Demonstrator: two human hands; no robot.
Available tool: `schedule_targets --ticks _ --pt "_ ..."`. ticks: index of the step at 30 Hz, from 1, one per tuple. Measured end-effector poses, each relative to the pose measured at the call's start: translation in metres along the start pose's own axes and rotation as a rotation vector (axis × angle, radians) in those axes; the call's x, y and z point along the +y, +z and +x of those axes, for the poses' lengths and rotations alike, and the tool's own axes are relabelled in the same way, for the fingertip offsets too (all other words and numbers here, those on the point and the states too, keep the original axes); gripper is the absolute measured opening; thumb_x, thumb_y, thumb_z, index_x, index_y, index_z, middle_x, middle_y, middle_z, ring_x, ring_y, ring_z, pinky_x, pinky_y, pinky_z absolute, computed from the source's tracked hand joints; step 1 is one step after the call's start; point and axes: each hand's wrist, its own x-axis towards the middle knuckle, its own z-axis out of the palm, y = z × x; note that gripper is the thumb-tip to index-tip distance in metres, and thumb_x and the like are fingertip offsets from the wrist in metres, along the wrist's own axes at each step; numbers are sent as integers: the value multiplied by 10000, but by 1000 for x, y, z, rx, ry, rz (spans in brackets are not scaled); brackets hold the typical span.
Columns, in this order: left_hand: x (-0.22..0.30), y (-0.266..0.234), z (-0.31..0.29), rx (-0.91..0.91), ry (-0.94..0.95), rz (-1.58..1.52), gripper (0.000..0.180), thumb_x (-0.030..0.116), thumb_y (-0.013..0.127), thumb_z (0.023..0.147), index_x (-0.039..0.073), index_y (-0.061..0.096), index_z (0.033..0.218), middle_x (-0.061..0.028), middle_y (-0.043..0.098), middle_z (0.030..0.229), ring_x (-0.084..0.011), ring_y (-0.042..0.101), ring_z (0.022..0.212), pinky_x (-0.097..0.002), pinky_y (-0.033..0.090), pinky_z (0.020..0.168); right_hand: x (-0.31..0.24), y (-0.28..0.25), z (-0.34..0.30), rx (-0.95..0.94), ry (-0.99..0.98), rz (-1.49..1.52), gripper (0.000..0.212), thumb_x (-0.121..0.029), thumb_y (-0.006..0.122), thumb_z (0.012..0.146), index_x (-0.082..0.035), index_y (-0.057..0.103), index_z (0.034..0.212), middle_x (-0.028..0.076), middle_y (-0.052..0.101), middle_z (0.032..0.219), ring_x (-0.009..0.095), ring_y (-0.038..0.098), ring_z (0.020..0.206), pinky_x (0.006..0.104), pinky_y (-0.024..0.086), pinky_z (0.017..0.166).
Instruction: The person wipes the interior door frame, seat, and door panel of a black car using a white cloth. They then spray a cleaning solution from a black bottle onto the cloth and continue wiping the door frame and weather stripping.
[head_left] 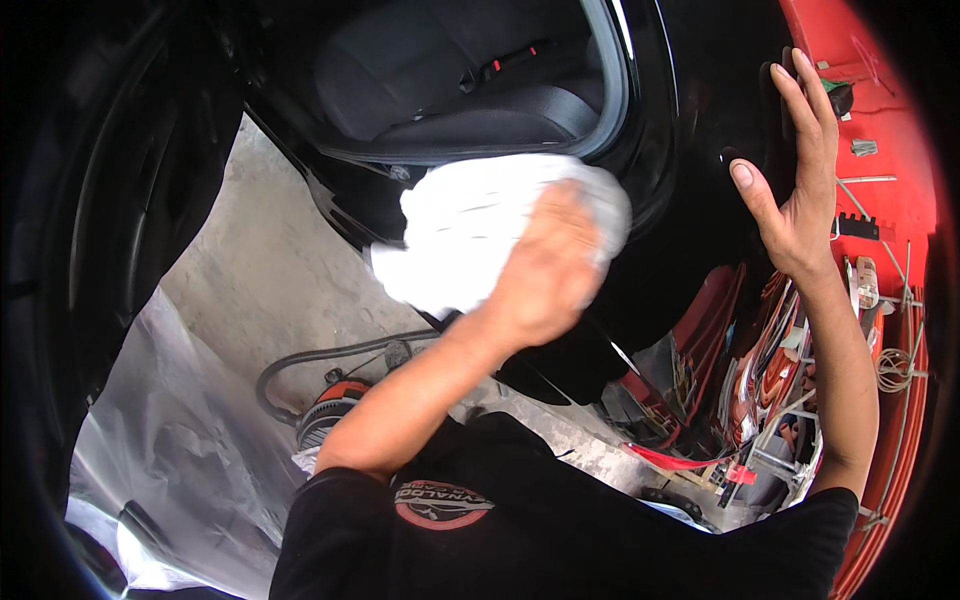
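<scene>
My left hand presses a bunched white cloth against the black car body, at the lower edge of an open door frame. Both hand and cloth are blurred by motion. The fingers lie over the right part of the cloth, with their tips partly smeared. Farther right, my right hand rests on the glossy black panel with its fingers stretched out and thumb apart. It holds nothing.
A dark seat with a red-buttoned buckle shows inside the car. An open black door stands left. Clear plastic sheeting, a black hose and an orange-black machine lie below. A red wall is at right.
</scene>
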Motion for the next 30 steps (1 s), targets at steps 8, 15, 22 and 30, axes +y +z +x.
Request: schedule_targets --ticks 8,15,22,30 --pt "-14 -16 10 -140 91 111 369 107 651 801 -65 571 1118 -312 532 1265 -468 405 1340 -568 313 1124 1 -4 0 -4 10 -15 685 -315 709 816 -79 481 1418 188 375 1503 360 376 1377 454 307 1129" --pt "21 17 61 107 103 49 261 130 620 833 -68 582 998 -262 581 959 -505 559 1045 -690 224 1078 7 -2 5 3 -23 30 706 -274 721 788 -53 479 1412 197 365 1511 353 376 1379 444 309 1132" --pt "15 10 77 59 172 51 289 242 522 913 -45 543 888 -204 505 844 -408 529 974 -713 -1 1112 7 -3 0 -20 1 37 708 -278 713 802 -45 463 1421 210 347 1515 363 351 1393 451 287 1146" --pt "-4 -11 -5 -246 -25 200 282 203 606 856 -13 591 1036 -240 552 1210 -438 419 1302 -694 127 1114 10 -3 -4 -37 12 21 703 -263 711 793 -52 468 1418 205 354 1509 361 372 1375 442 308 1131"
